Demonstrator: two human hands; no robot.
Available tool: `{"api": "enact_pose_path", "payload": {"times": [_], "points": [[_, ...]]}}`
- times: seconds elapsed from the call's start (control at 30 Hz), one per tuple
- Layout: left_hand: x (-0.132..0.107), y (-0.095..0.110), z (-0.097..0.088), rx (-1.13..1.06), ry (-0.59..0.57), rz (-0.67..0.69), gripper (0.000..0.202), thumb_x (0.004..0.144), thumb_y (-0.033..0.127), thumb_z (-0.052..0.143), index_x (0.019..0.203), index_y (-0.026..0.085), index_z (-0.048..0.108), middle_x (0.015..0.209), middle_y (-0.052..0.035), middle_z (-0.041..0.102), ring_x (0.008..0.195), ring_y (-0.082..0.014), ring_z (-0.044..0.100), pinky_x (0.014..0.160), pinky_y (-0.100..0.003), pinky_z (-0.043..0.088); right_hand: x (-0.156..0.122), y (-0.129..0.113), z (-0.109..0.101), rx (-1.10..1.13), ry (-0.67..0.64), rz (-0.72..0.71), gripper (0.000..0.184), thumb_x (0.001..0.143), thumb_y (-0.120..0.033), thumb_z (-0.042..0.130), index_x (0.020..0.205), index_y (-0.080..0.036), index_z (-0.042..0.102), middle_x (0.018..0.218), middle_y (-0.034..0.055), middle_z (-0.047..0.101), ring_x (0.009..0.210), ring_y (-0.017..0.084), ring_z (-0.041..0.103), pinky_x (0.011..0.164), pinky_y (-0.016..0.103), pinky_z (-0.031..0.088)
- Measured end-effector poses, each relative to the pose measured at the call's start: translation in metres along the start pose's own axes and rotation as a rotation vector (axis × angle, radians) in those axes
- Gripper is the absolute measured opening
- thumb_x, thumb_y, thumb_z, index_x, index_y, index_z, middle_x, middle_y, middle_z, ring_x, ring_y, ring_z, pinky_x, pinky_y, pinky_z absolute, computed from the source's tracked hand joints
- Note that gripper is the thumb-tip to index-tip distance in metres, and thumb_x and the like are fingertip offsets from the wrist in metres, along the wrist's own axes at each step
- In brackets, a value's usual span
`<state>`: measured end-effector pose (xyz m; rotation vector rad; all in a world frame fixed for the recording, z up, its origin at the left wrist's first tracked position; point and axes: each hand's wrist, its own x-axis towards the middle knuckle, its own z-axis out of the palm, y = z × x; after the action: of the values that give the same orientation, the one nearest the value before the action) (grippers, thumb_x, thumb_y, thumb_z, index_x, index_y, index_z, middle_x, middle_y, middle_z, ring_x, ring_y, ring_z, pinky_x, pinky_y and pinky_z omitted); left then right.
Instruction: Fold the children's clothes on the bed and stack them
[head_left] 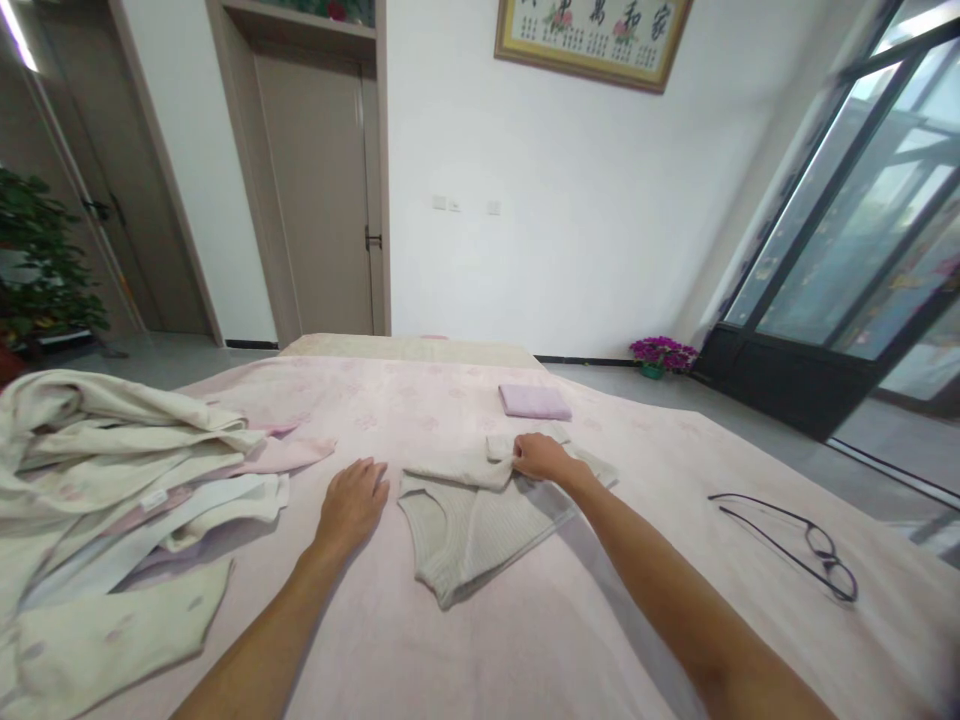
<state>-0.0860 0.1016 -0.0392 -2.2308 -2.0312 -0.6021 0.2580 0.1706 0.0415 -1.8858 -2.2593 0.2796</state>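
A pale cream ribbed knit top [487, 525] lies on the pink sheet in front of me, its neckline toward the left and one part folded across the far side. My right hand [541, 457] is closed on the folded fabric at the garment's far edge, with the fingertips pinching it. Flat on the sheet, left of the top and apart from it, rests my left hand [354, 505], its fingers loosely stretched and holding nothing. Just beyond my right hand sits a folded lilac cloth [534, 402].
A heap of clothes [112, 450] in cream, white and pink spreads along the left side. Black-framed glasses [817, 550] lie at the right. The pink patterned sheet [600, 640] covers the whole surface. Purple flowers [664, 352] stand on the floor beyond.
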Motion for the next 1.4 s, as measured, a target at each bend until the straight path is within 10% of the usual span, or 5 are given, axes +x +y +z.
{"api": "enact_pose_path", "payload": {"times": [0.2, 0.57, 0.83, 1.1, 1.4], "points": [[0.001, -0.002, 0.001, -0.007, 0.019, 0.005, 0.041, 0.098, 0.032, 0.038, 0.129, 0.016, 0.06, 0.139, -0.0128, 0.057, 0.132, -0.0255, 0.047, 0.113, -0.041, 0.031, 0.018, -0.013, -0.003, 0.73, 0.28, -0.107, 0.036, 0.087, -0.035, 0.05, 0.118, -0.017, 0.056, 0.116, 0.0091, 0.067, 0.101, 0.017, 0.063, 0.085, 0.03, 0.049], [0.001, -0.001, 0.0, -0.019, 0.016, 0.01, 0.042, 0.098, 0.032, 0.036, 0.127, 0.015, 0.061, 0.137, -0.0138, 0.058, 0.131, -0.0254, 0.049, 0.111, -0.04, 0.032, -0.05, -0.034, 0.014, 0.046, -0.077, -0.507, 0.026, 0.082, -0.038, 0.063, 0.097, -0.019, 0.073, 0.095, 0.0065, 0.07, 0.089, 0.021, 0.061, 0.082, 0.032, 0.044], [-0.001, 0.004, -0.001, -0.14, -0.019, 0.079, 0.053, 0.1, 0.047, 0.032, 0.14, 0.017, 0.048, 0.14, -0.0122, 0.056, 0.131, -0.0244, 0.049, 0.111, -0.041, 0.031, -0.099, 0.0, -0.053, 0.671, -0.729, -0.321, 0.042, 0.085, -0.051, 0.06, 0.098, -0.013, 0.072, 0.059, -0.0027, 0.056, 0.051, 0.009, 0.049, 0.052, 0.021, 0.038], [0.013, 0.044, -0.005, -0.323, -0.094, -0.035, 0.032, 0.087, 0.036, 0.055, 0.111, 0.017, 0.062, 0.129, -0.0158, 0.061, 0.127, -0.0306, 0.05, 0.109, -0.045, 0.029, -0.066, 0.084, 0.007, 0.64, 0.388, 0.193, 0.035, 0.084, -0.043, 0.053, 0.099, -0.018, 0.071, 0.077, 0.0033, 0.07, 0.061, 0.014, 0.061, 0.063, 0.026, 0.049], [0.037, 0.06, -0.044, -0.92, 0.063, -0.156, 0.032, 0.091, 0.046, 0.038, 0.082, 0.02, 0.053, 0.079, -0.001, 0.063, 0.078, -0.018, 0.061, 0.073, -0.03, 0.048, -0.062, 0.155, 0.047, 0.977, 0.857, 0.446, 0.044, 0.073, -0.045, 0.056, 0.1, -0.013, 0.069, 0.083, 0.0076, 0.071, 0.063, 0.014, 0.061, 0.06, 0.027, 0.052]]}}
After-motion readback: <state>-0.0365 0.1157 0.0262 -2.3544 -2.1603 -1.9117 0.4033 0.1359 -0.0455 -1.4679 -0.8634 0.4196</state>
